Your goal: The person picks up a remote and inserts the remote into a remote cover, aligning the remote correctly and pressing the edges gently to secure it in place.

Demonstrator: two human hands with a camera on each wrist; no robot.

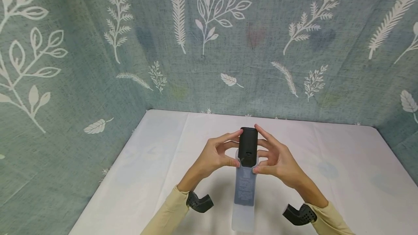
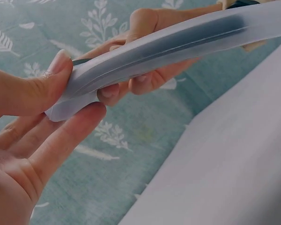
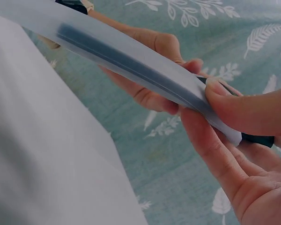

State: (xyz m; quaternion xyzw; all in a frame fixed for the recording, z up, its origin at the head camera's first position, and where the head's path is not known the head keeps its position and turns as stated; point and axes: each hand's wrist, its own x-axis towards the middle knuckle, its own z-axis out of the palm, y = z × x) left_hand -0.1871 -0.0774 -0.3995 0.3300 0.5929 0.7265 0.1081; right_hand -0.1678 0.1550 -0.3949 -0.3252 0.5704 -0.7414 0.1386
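A black remote control (image 1: 248, 142) lies partly inside a long translucent silicone sleeve (image 1: 243, 218). Its far end sticks out bare, while its printed lower part shows through the cover, whose near end hangs beyond it. My left hand (image 1: 213, 155) pinches the sleeve's mouth from the left, a fingertip at the remote's far corner. From the other side my right hand (image 1: 282, 162) grips the same mouth, thumb on the sleeve and forefinger at the opposite corner. In the right wrist view, the sleeve (image 3: 131, 56) bends slightly, with the thumb over it and fingers beneath.
The white-covered table (image 1: 156, 148) spreads below both hands. A green cloth with white leaf prints (image 1: 209, 68) hangs behind it and along the left side. Black camera mounts (image 1: 200, 203) sit on both wrists, over light yellow sleeves.
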